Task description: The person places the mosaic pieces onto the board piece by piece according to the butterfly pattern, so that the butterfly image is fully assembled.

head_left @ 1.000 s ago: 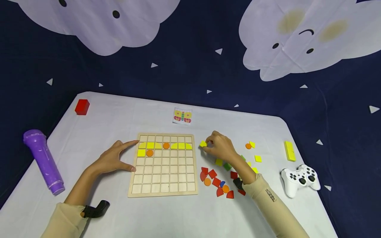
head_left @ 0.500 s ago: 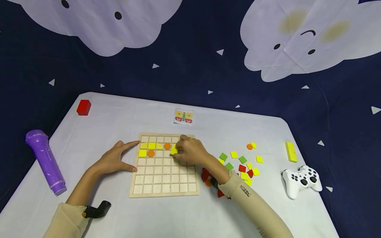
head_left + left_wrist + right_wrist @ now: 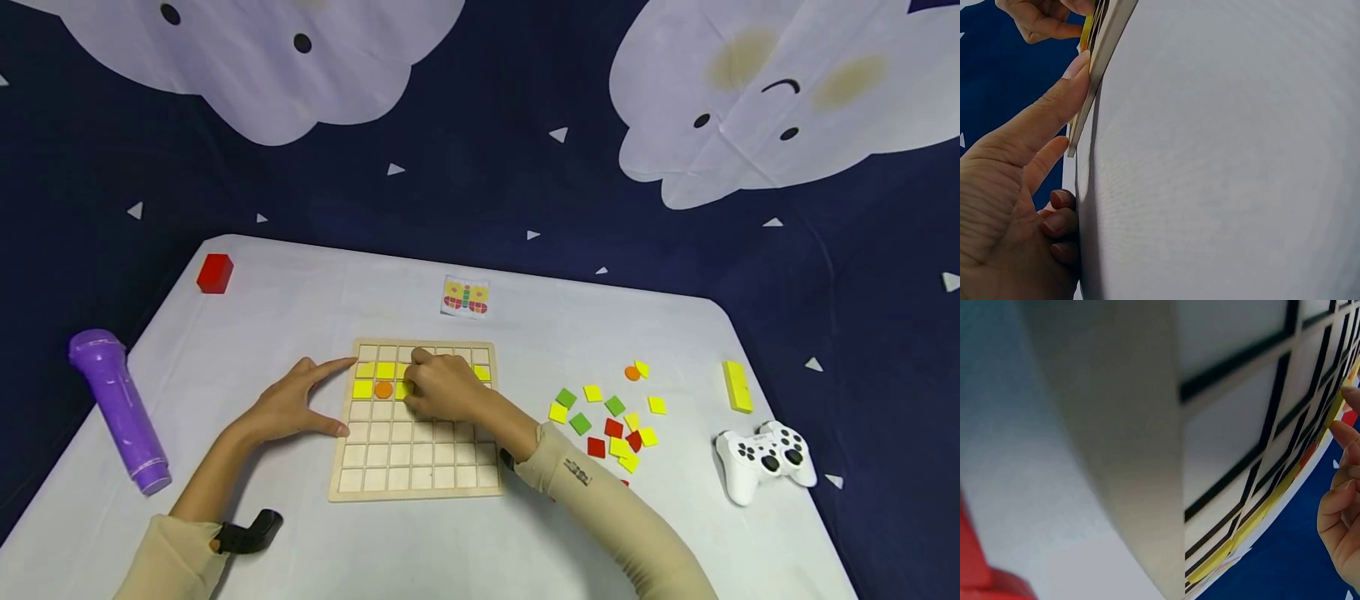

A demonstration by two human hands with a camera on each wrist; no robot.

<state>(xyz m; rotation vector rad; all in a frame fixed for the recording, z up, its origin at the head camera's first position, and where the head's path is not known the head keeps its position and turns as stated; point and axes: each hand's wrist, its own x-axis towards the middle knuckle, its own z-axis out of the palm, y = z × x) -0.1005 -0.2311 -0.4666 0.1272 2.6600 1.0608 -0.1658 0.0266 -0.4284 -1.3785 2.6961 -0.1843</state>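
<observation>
We've got the yellow tile going into the wooden grid board at frame center, pinched under our right hand; left hand just left, fingers straight against the board's edge; loose tiles lie right.

pale wooden grid board: matt, smooth | white worktop: matt cloth cover | purple plastic torch: slight gloss | white plastic game controller: glossy

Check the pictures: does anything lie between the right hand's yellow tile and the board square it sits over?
Nothing visible does. The right hand presses the yellow tile at the board, beside the orange disc; the hand hides the square beneath.
</observation>
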